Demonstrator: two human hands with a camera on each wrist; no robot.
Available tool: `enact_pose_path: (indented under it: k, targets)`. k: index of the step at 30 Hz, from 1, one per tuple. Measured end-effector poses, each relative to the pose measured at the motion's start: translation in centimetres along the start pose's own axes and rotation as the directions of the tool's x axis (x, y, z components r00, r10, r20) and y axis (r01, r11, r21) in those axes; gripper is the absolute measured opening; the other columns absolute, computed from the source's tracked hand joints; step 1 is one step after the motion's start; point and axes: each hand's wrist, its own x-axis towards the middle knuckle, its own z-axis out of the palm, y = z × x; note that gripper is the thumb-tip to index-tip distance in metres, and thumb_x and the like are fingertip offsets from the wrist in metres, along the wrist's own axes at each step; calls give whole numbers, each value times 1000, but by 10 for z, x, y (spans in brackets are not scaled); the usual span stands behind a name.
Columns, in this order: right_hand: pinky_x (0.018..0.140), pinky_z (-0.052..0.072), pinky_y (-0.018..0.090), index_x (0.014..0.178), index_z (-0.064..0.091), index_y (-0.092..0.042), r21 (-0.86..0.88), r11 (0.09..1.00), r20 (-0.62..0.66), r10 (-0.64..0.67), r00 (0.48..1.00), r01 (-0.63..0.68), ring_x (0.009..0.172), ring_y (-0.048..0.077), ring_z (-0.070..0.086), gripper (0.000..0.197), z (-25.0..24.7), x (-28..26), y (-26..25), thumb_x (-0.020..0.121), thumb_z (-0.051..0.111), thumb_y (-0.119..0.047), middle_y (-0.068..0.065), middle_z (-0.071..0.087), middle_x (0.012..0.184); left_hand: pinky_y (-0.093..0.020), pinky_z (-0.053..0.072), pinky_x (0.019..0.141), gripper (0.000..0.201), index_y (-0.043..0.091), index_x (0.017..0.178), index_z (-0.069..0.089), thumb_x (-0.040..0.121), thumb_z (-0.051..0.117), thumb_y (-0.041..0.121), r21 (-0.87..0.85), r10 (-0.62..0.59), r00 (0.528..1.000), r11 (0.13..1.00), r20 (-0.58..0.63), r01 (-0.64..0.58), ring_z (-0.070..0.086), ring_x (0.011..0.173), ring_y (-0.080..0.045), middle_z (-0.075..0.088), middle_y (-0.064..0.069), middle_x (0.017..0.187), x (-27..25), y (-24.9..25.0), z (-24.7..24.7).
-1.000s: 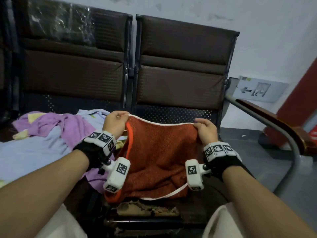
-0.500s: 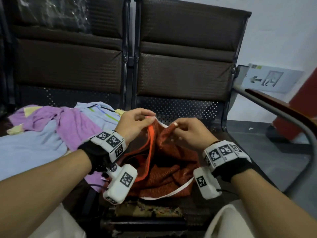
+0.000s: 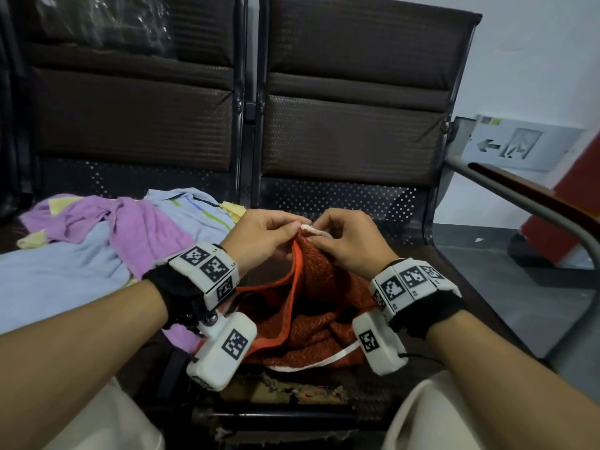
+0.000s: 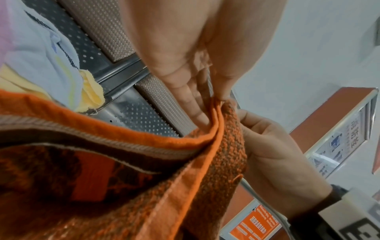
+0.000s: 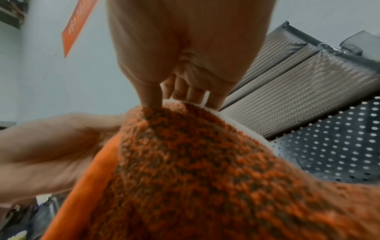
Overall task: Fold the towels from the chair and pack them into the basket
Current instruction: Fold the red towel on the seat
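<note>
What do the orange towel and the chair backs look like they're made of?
The orange towel looks like looped terry cloth, orange flecked with brown, with a smooth white-bound edge; both hands, left hand and right hand, pinch it. The chair backs look like dark woven-texture padding, perhaps vinyl, above perforated metal.

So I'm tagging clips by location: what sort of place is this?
Probably a public waiting area: linked seats with perforated metal, an exit sign with an arrow low on the wall, and orange notices.
</note>
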Motion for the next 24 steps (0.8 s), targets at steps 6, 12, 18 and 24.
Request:
enact_pose_path:
  k: [6,12,18,24]
  targets:
    - [58,41,10,79,48,-33,95,995,-15,15,1000,-14,56,-6,57,32,2,-2,-1,73,79,-24,-19,64,61,-13,46,56,21,22,97,71,84,65,6,129,35,998,991,54,-42,60,75,-9,73,-2,88,-2,1,-3]
    - [74,46,23,96,56,-34,-224,974,250,88,964,-31,81,1,62,26,-14,-12,1,78,72,-44,-16,67,81,-8,42,55,27,20,73,69,79,57,-3,223,135,988,968,-80,-114,58,57,4,70,4,72,-5,9,-2]
    - [93,50,34,126,53,-32,-475,870,187,251,950,-136,107,21,60,58,-29,-22,-6,74,79,-32,5,66,111,-8,34,47,32,20,65,62,82,50,-5,216,141,984,970,-112,-114,46,44,5,57,12,55,-8,17,-8]
    - [80,46,31,80,74,-26,-512,855,-28,77,997,-81,89,14,53,11,-43,-28,-25,73,78,-33,-4,53,86,-8,36,54,25,23,88,71,80,57,4,370,238,967,910,-91,-189,50,55,4,64,12,68,-13,26,-17]
